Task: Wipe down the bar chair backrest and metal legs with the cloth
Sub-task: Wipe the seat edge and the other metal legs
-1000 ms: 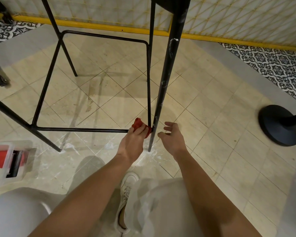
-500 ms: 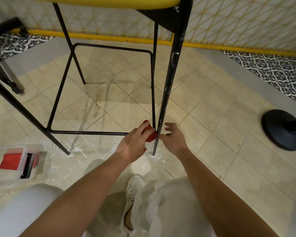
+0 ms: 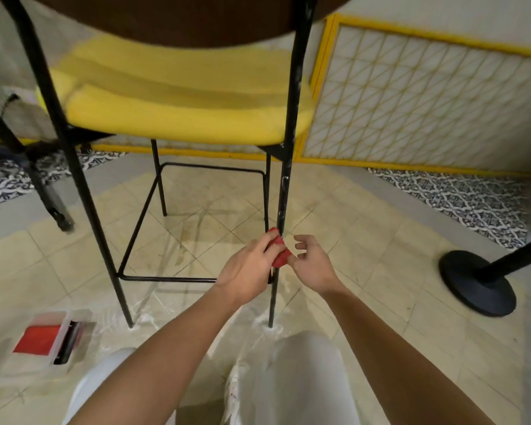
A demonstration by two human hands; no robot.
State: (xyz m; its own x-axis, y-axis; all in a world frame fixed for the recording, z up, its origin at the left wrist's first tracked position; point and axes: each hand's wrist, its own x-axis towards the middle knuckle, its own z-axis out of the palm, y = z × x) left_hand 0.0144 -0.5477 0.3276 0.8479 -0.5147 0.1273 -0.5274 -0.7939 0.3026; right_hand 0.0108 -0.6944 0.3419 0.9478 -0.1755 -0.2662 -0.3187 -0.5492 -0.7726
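Floor (image 3: 380, 302): pale tile is being knelt or crouched on behind the chair; white scuffing is showing around the leg feet.
Bar chair (image 3: 172, 115): it is being viewed from low behind, with the yellow seat overhead. A second ago only the lower frame was being shown.
Backrest (image 3: 178, 23): the dark curved panel at the top edge is not being touched by anything, so it is judged to be waiting for its turn.
Stanchion base (image 3: 475, 283): it is standing well apart on the right.
Plastic box (image 3: 48, 316): it is lying on the floor at lower left, with something red inside.
Near right leg (image 3: 284, 191): this black metal leg is being wiped. Pale smears are still showing on the stretch above the hands.
Footrest rail (image 3: 166, 279): a second ago the cloth was being held at its joint with the leg, and now it is being held clearly above that joint.
Left hand (image 3: 246, 268): it is being closed around the cloth, which is being pressed against the leg.
Right hand (image 3: 311, 265): its fingers are being curled in at the cloth's right edge, having been open beside the leg before. Whether the cloth is being pinched cannot be told.
Red cloth (image 3: 279, 256): it is being wrapped against the leg between the two hands.
Meaning: the stroke is judged to be travelling upward, with the upper leg being left to do.
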